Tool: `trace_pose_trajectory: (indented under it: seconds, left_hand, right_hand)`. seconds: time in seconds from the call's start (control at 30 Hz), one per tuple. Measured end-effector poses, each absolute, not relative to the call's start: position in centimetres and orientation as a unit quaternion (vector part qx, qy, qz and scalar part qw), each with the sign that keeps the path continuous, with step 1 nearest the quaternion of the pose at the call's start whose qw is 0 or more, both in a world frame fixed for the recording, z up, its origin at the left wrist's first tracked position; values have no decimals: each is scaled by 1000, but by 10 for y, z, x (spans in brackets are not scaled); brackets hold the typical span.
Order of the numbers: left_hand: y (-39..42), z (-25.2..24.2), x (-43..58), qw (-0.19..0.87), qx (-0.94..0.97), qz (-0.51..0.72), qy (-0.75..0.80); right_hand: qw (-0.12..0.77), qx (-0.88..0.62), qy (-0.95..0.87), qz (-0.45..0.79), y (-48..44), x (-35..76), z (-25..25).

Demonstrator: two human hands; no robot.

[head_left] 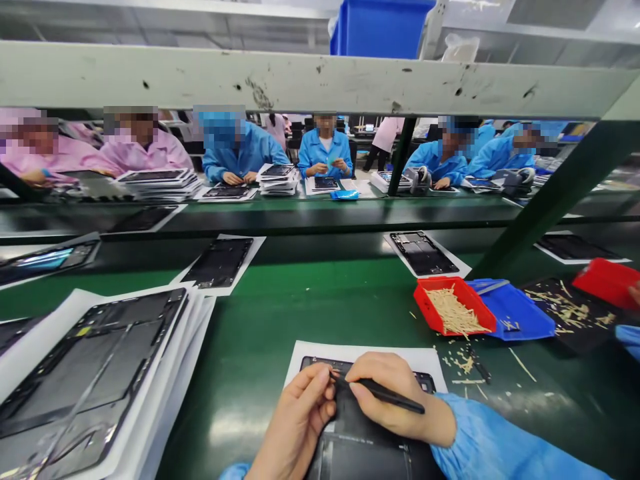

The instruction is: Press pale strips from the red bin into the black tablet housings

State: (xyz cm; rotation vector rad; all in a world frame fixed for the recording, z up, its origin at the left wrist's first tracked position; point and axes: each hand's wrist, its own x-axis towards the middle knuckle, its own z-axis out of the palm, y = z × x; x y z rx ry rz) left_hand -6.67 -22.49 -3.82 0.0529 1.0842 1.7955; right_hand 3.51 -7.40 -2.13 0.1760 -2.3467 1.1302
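Note:
In front of me a black tablet housing (373, 457) lies on a white sheet (313, 352). My right hand (395, 380) is closed round slim black tweezers (397, 398), their tips pointing left over the housing's upper part. At those tips my left hand (303, 410) is pinched, thumb against forefinger. Whatever sits between the left fingertips is too small to make out. Both hands hide much of the housing's top edge. Right of the sheet, small pale strips (467, 363) are scattered on the green bench.
A red bin (425, 313) of pale strips adjoins a blue tray (537, 325). At left rises a stack of housings and paper sheets (187, 353). More housings (220, 262) lie along the line beyond. A green slanted post (545, 193) stands at right; several co-workers sit opposite.

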Motion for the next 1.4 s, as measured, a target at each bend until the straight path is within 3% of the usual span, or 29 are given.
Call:
trace_pose_trajectory:
  seconds: [0.2,0.37,0.5,0.9,0.97,1.1,1.23,1.4]
  left_hand:
    - [-225,-40,-67,501,10,747,436]
    - [-224,-34,-66,509,39,738,440]
    - [-224,-35,-65,499,67,740,446]
    - [-235,-29,-72,495,105,690,517]
    - [-246,-29,-85,429,191,632,616]
    - [-264,-34,-107,192,449,400,776]
    - [-259,-41,-108,59,556,222,798]
    - [-249,-51,-101,-52,579,129,803]
  right_hand:
    - [242,51,-851,462,-74,36,-19]
    - [184,-83,-775,599,-75,34,-19]
    - [154,-101,-708,682,-75,31,-21]
    - [142,-98,-726,666,-69,33,-12]
    - [137,-120,-743,644,-63,32,-7]
    - [78,-138,-785,598,-52,20,-7]
    - [74,-88,-840,530,-53,1,-18]
    - [92,-21,-866,491,-54,-10,-30]
